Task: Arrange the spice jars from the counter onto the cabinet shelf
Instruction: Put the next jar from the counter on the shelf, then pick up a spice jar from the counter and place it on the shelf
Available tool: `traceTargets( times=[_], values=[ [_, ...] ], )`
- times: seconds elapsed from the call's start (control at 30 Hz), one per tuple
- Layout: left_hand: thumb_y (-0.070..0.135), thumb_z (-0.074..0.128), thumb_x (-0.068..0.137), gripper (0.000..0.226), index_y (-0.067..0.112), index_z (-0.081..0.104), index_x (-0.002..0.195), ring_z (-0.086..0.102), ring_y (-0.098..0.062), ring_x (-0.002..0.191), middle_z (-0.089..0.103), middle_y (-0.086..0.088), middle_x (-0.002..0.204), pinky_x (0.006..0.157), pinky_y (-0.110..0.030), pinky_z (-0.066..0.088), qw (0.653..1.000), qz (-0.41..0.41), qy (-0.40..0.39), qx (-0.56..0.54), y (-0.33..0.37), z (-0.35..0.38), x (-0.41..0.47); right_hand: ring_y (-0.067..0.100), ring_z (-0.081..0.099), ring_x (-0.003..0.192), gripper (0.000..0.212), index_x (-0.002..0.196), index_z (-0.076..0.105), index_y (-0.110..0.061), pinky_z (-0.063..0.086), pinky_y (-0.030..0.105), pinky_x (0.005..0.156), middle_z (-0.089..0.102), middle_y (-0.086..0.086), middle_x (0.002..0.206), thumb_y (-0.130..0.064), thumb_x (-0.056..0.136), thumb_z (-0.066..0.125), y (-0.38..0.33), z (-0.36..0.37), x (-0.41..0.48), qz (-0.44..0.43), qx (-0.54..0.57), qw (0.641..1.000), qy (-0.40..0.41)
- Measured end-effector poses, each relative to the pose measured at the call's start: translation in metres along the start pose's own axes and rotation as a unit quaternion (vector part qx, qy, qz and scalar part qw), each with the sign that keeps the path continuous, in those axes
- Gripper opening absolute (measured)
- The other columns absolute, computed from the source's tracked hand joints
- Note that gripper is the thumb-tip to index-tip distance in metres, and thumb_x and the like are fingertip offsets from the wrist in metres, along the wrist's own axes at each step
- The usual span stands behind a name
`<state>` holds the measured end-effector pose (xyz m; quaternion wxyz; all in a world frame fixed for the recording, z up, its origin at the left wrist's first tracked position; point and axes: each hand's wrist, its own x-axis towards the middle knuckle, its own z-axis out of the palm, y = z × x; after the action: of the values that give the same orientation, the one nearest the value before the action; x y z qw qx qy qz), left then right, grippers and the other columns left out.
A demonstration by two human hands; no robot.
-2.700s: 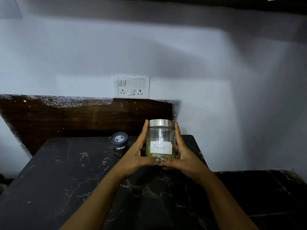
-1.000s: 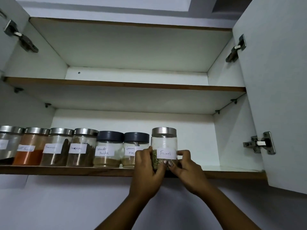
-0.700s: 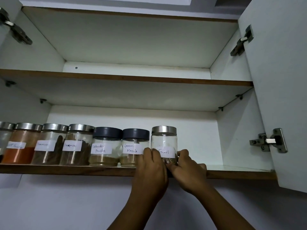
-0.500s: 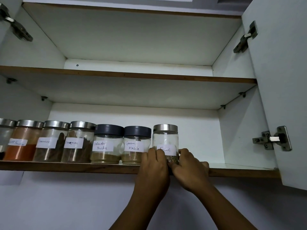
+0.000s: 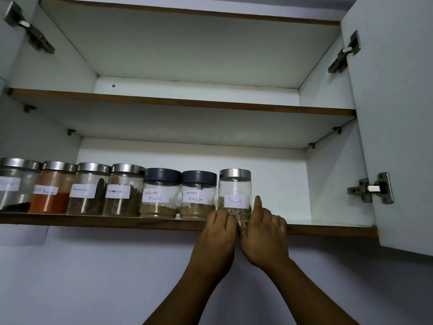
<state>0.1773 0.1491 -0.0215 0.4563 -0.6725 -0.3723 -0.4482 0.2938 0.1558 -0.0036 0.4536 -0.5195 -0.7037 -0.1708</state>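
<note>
The fennel jar (image 5: 235, 188), clear glass with a silver lid and a white label, stands upright on the lower cabinet shelf (image 5: 117, 222) at the right end of the jar row. My left hand (image 5: 220, 233) cups its lower left side. My right hand (image 5: 264, 231) holds its lower right side, with the index finger raised along the glass. Both hands hide the jar's base. To its left, close beside it, stands the garam masala jar (image 5: 198, 195), then the coriander powder jar (image 5: 160, 195), both with dark lids.
Several silver-lidded jars continue left, among them a red powder jar (image 5: 52, 188). Bare shelf runs right of the fennel jar to the cabinet wall. The upper shelf (image 5: 187, 104) holds nothing. The open right door (image 5: 398, 113) and its hinge (image 5: 372, 188) jut out.
The fennel jar went from the counter up onto the shelf beside the garam masala jar. In the last half second my hands slid lower on it, uncovering its label.
</note>
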Motion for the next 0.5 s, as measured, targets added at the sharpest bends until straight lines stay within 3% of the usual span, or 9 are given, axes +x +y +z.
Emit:
traceTargets(
  times=[0.07,0.13,0.2,0.27,0.33,0.43,0.5],
  values=[
    [0.004,0.077,0.054,0.037,0.011,0.062,0.087,0.058,-0.019,0.082,0.06,-0.003,0.087,0.074,-0.022,0.048,0.999,-0.004,-0.048,-0.01,0.004,-0.009,-0.004,0.03,0.006,0.145,0.081,0.149,-0.009,-0.008,-0.002,0.044,0.117,0.008,0.014,0.157,-0.041,0.093,0.039,-0.007,0.002,-0.014,-0.006,-0.014,1.0,-0.006],
    [0.02,0.081,0.055,0.062,0.007,0.06,0.112,0.061,-0.025,0.103,0.063,-0.009,0.11,0.091,-0.03,0.049,0.995,-0.008,-0.102,0.001,0.005,-0.012,-0.017,0.03,-0.017,0.144,0.088,0.147,-0.015,-0.006,-0.007,0.044,0.118,-0.017,0.015,0.157,-0.037,0.091,0.045,-0.015,0.004,-0.03,-0.016,-0.023,0.999,-0.032],
    [0.031,0.076,0.063,0.084,0.005,0.043,0.136,0.047,-0.029,0.128,0.05,-0.014,0.137,0.107,-0.036,0.033,0.986,-0.01,-0.168,0.002,0.005,-0.019,-0.036,0.028,-0.025,0.142,0.093,0.146,-0.019,-0.006,-0.006,0.042,0.119,-0.03,0.013,0.152,-0.037,0.091,0.048,-0.023,0.007,-0.047,-0.028,-0.018,0.998,-0.062],
    [0.03,0.065,0.077,0.09,0.008,0.016,0.148,0.018,-0.025,0.144,0.02,-0.011,0.155,0.116,-0.032,0.009,0.975,-0.021,-0.221,-0.026,0.002,-0.03,-0.057,0.026,-0.026,0.142,0.091,0.146,-0.02,-0.007,-0.005,0.04,0.119,-0.039,0.007,0.144,-0.038,0.091,0.047,-0.029,0.015,-0.065,-0.048,0.001,0.994,-0.101],
    [0.028,0.056,0.085,0.087,0.013,-0.001,0.149,-0.001,-0.017,0.146,0.0,-0.004,0.158,0.119,-0.027,0.0,0.961,-0.033,-0.271,-0.046,-0.003,-0.039,-0.083,0.024,-0.026,0.142,0.087,0.147,-0.018,-0.01,-0.004,0.038,0.12,-0.039,0.006,0.144,-0.036,0.092,0.045,-0.034,0.03,-0.086,-0.073,0.032,0.986,-0.149],
    [0.024,0.054,0.086,0.084,0.01,0.0,0.148,0.0,-0.015,0.146,-0.001,-0.003,0.157,0.12,-0.028,0.005,0.94,-0.053,-0.327,-0.085,-0.004,-0.052,-0.134,0.022,-0.025,0.143,0.086,0.148,-0.014,-0.01,-0.002,0.037,0.12,-0.028,0.009,0.154,-0.032,0.091,0.046,-0.043,0.062,-0.13,-0.081,0.045,0.969,-0.229],
    [0.027,0.05,0.088,0.082,0.01,-0.003,0.148,-0.002,-0.014,0.146,-0.004,-0.005,0.158,0.118,-0.022,-0.002,0.922,-0.074,-0.37,-0.087,-0.004,-0.055,-0.165,0.023,-0.024,0.143,0.085,0.149,-0.012,-0.009,-0.001,0.038,0.12,-0.025,0.01,0.155,-0.032,0.09,0.046,-0.045,0.083,-0.154,-0.076,0.051,0.962,-0.259]
  ],
)
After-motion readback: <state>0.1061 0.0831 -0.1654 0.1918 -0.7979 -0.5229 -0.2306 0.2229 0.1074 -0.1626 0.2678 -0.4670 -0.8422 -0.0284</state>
